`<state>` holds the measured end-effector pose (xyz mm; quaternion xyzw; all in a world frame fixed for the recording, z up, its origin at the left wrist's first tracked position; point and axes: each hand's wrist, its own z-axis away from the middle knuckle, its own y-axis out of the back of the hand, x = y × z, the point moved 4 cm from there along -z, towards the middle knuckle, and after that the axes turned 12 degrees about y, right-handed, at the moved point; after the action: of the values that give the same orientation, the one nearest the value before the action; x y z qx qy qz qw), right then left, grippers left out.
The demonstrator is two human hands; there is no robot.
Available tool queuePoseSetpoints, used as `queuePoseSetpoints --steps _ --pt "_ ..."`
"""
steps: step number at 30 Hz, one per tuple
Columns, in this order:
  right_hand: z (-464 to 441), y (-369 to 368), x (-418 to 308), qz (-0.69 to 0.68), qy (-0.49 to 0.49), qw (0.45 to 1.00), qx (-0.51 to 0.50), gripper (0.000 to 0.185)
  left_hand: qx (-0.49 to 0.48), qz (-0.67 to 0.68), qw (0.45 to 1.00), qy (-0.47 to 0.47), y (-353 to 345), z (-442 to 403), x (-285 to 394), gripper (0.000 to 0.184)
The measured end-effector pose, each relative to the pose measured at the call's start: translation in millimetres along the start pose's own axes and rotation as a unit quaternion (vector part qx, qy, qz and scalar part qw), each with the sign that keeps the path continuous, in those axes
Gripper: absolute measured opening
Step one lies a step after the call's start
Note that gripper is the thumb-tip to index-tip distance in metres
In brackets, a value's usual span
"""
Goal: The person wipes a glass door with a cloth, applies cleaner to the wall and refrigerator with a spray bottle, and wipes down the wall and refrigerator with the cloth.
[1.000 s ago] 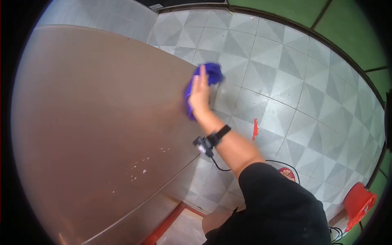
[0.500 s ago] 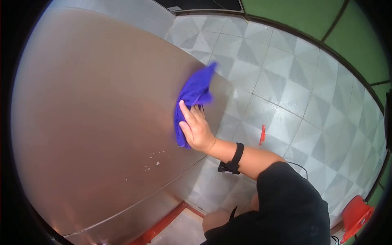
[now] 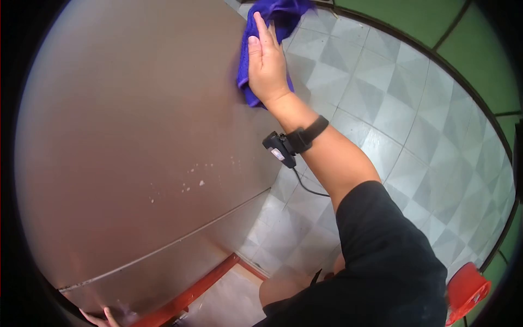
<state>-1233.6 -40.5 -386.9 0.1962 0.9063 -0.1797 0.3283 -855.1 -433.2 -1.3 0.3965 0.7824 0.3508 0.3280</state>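
My right hand [image 3: 267, 68] presses a purple cloth [image 3: 248, 71] against the far right edge of a large brownish metallic panel [image 3: 136, 109], which looks like a refrigerator door. Part of the cloth hangs past that edge, its far end blurred. Some fingers are hidden behind the hand and in the folds. White specks [image 3: 201, 183] mark the panel below the hand. At the bottom left, only a few fingers of my left hand [image 3: 103, 319] show, spread apart at the lower panel and holding nothing visible.
A black strap with a small device [image 3: 280, 148] and cable is on my right wrist. A red plastic object [image 3: 467, 291] stands at the lower right on the patterned tile floor [image 3: 376, 103]. Green panels [image 3: 397, 19] border the floor. A red frame edge [image 3: 190, 294] runs below the panel.
My right hand has moved up the view along the panel's edge with the purple cloth. Fingers of my left hand have come into view at the bottom left.
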Motion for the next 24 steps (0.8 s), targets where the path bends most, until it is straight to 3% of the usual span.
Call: queuePoseSetpoints --steps 1,5,9,10,11,13,15,18,19,20,21,22,24 --pt "3.0 0.9 -3.7 0.012 0.03 0.999 0.015 0.051 0.0 0.02 1.0 0.0 0.7 -4.0 4.4 0.098" --pt "84.5 9.1 -20.6 0.047 0.012 0.994 -0.102 0.054 0.006 0.012 1.0 -0.017 -0.8 -2.9 4.8 0.095" --pt "28.4 3.0 -22.9 0.01 -0.006 1.0 -0.006 0.049 0.005 0.037 0.999 -0.037 -2.4 -2.3 4.7 0.091" --pt "38.2 0.3 -28.0 -0.001 0.005 1.0 -0.016 0.051 0.019 -0.016 0.998 -0.063 0.1 -2.6 10.6 0.092" --pt "49.4 -0.1 -32.7 -0.01 0.02 0.999 -0.025 0.053 0.031 0.066 0.997 -0.013 -12.7 -2.7 -9.5 0.073" --pt "81.2 -0.4 -45.4 0.028 0.027 0.993 -0.107 0.056 0.018 0.074 0.997 -0.011 -12.6 -2.6 -21.6 0.07" --pt "71.3 -2.5 -35.8 0.091 0.093 0.988 -0.078 0.059 0.038 0.063 0.996 -0.049 -15.2 -2.2 -17.2 0.07" --pt "10.3 -16.3 -27.4 0.064 0.005 0.995 0.081 0.047 0.043 0.065 0.996 -0.041 -15.7 -0.1 -12.5 0.07" --pt "-13.1 -18.6 -56.1 0.071 -0.062 0.994 0.056 0.043 0.041 0.078 0.995 -0.037 -15.3 1.0 -8.1 0.069" --pt "-28.7 -26.7 -82.1 0.015 0.068 0.989 0.134 0.048 0.039 0.069 0.996 -0.034 -12.3 2.8 -6.3 0.069" --pt "-31.1 -37.7 -122.2 0.039 0.122 0.986 0.111 0.051 0.046 0.077 0.995 -0.032 -12.5 1.9 -4.0 0.068" --pt "-25.5 -53.6 -165.7 0.074 0.134 0.988 0.028 0.046 0.051 0.089 0.994 -0.031 -13.8 2.3 -1.9 0.067" --pt "3.0 -92.4 -242.1 0.022 0.154 0.986 0.058 0.046 0.051 0.07 0.996 -0.034 -13.6 1.3 0.8 0.066"
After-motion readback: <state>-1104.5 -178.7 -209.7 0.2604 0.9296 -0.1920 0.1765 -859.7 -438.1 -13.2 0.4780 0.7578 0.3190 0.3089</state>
